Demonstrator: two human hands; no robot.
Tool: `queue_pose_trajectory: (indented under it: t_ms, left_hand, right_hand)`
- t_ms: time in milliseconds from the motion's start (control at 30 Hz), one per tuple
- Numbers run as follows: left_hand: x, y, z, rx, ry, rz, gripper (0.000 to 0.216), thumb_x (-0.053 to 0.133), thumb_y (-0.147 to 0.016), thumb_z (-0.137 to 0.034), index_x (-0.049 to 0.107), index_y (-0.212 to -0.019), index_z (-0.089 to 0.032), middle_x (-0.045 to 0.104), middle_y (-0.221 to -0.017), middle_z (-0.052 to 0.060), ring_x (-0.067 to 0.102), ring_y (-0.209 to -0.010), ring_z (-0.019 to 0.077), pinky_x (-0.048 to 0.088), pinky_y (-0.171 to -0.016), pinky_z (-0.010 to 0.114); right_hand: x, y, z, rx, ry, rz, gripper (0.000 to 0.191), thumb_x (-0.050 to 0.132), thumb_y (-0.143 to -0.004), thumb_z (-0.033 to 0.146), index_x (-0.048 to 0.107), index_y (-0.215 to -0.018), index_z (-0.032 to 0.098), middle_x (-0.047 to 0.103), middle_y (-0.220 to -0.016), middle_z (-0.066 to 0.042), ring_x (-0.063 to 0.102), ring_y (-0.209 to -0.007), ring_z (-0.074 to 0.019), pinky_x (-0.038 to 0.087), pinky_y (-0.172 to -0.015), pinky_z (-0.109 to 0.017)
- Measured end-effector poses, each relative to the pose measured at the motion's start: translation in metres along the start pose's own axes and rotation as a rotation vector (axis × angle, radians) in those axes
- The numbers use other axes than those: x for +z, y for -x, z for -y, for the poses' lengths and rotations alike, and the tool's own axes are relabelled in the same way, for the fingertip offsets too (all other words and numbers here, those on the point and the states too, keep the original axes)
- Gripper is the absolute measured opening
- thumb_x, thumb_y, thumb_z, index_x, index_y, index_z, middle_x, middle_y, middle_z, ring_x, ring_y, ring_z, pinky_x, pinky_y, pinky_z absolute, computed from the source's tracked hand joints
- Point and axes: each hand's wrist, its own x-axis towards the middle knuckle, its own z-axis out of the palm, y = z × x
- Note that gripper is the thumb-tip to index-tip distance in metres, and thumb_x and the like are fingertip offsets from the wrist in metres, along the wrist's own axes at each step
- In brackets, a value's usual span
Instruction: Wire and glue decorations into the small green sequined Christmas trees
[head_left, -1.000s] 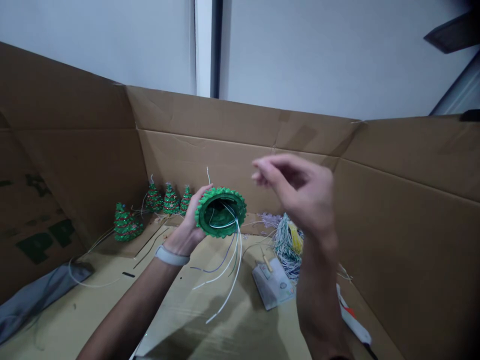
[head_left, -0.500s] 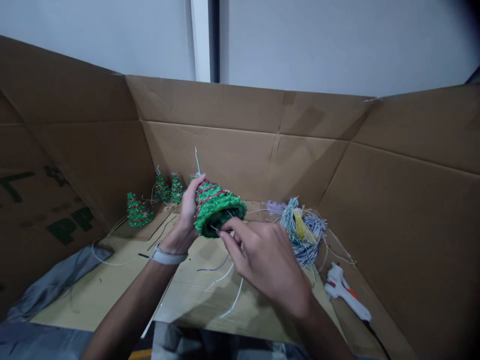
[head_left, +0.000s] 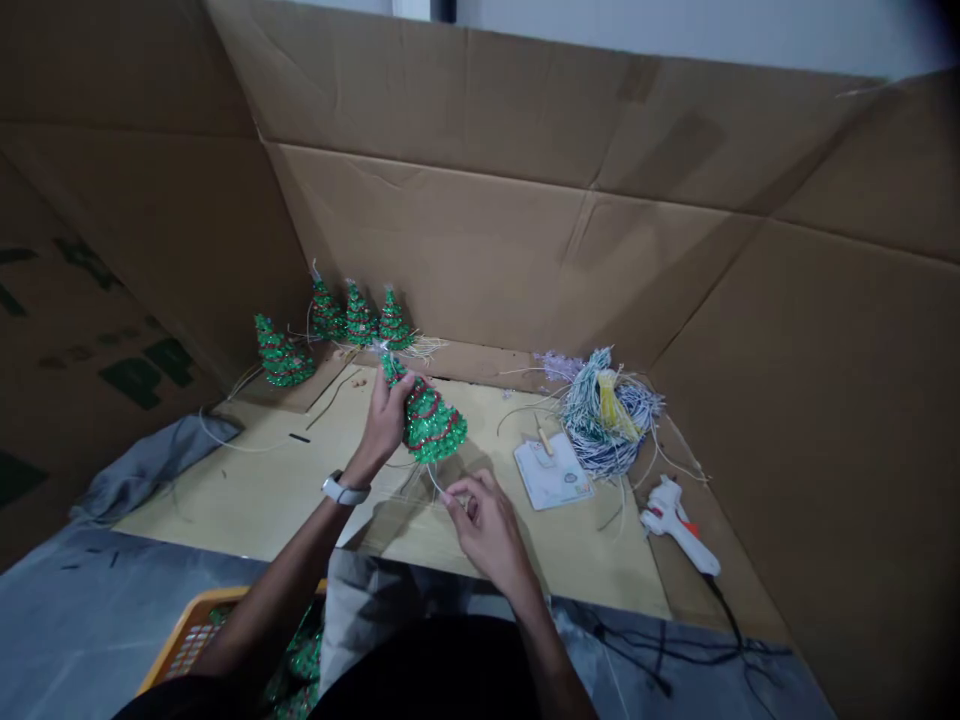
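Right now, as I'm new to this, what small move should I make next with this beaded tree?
Probably tug the white wire gently with your right hand, which is at it below the green beaded tree, since your left hand grips that tree.

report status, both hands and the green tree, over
Left hand holds beaded green tree. Right hand at white wires below it. Wire bundle, glue gun off right, apart from hands.

Beaded trees (head_left: 327,312) crowd behind the left hand (head_left: 384,420), a wire bundle (head_left: 609,425), paper card (head_left: 553,472) and glue gun (head_left: 675,525) block the path beyond the right hand (head_left: 487,530) along the worktop (head_left: 247,480), cardboard walls (head_left: 487,255) hem the far side, and passage remains between the held tree (head_left: 431,420) and the card.
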Motion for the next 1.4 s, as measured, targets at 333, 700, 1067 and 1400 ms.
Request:
queue_pose_trajectory:
  t_ms: [333,700,1067,1400]
  left_hand:
    - [-0.003,0.05,0.055,-0.142,-0.026,0.038,0.028,0.083,-0.09,-0.037,0.065,-0.107,-0.023,0.076,-0.102,0.003,0.075,-0.084,0.0202,0.064,-0.077,0.034]
    - [-0.011,0.043,0.065,-0.114,0.057,-0.009,0.027,0.083,-0.084,-0.033,0.066,-0.101,-0.021,0.075,-0.094,0.004,0.078,-0.092,0.0244,0.066,-0.085,0.038]
    - [-0.01,0.029,0.066,-0.173,0.162,-0.066,0.056,0.063,-0.094,-0.078,0.063,-0.088,-0.023,0.071,-0.082,0.004,0.077,-0.083,0.0236,0.067,-0.077,0.038]
    - [-0.015,0.023,0.067,-0.2,0.157,-0.046,0.044,0.063,-0.1,-0.062,0.066,-0.08,-0.022,0.067,-0.076,0.004,0.074,-0.079,0.0214,0.065,-0.076,0.035]
  right_hand:
    - [0.019,0.035,-0.045,0.138,-0.035,0.21,0.013,0.065,-0.103,0.03,0.077,-0.101,0.025,0.084,-0.087,0.002,0.074,-0.072,-0.0163,0.048,-0.067,-0.025]
    - [0.012,0.043,-0.042,0.112,0.132,0.179,0.012,0.062,-0.105,0.025,0.073,-0.101,0.027,0.08,-0.101,-0.001,0.075,-0.097,-0.021,0.05,-0.086,-0.03]
    - [0.01,0.045,-0.053,0.108,0.233,0.171,0.016,0.058,-0.104,0.024,0.069,-0.094,0.028,0.077,-0.096,-0.003,0.074,-0.09,-0.023,0.049,-0.077,-0.033]
    - [0.001,0.048,-0.06,0.145,0.236,0.165,0.012,0.058,-0.102,0.026,0.065,-0.093,0.028,0.075,-0.091,-0.001,0.074,-0.085,-0.0232,0.047,-0.076,-0.034]
